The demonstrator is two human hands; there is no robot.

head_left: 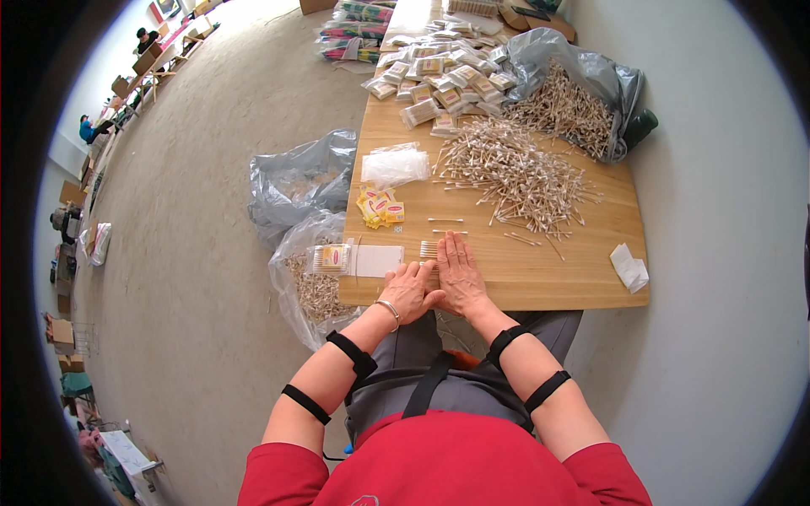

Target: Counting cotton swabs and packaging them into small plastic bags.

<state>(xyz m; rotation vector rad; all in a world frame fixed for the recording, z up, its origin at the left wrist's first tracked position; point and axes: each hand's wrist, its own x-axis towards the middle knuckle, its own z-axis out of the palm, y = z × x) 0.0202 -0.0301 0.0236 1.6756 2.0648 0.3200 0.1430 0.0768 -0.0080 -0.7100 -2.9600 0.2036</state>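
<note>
A short row of cotton swabs [429,249] lies near the table's front edge, partly covered by my hands. My right hand [460,274] rests flat along its right side, fingers straight and together. Bent over the near end of the row is my left hand [408,291], its fingers a little apart and its thumb reaching to my right hand. Whatever lies under the palms is hidden. Just left of my left hand is a white card [380,261], with a filled packet of swabs [331,258] at its left end. Two loose swabs [445,220] lie beyond my fingertips.
A large heap of swabs [515,173] spreads from a grey bag [540,55]. Finished packets [447,76] pile up at the far end. Clear sleeves [395,167] and yellow labels [380,207] lie left. A crumpled tissue [629,268] sits right. Bags [308,177] stand beside the table.
</note>
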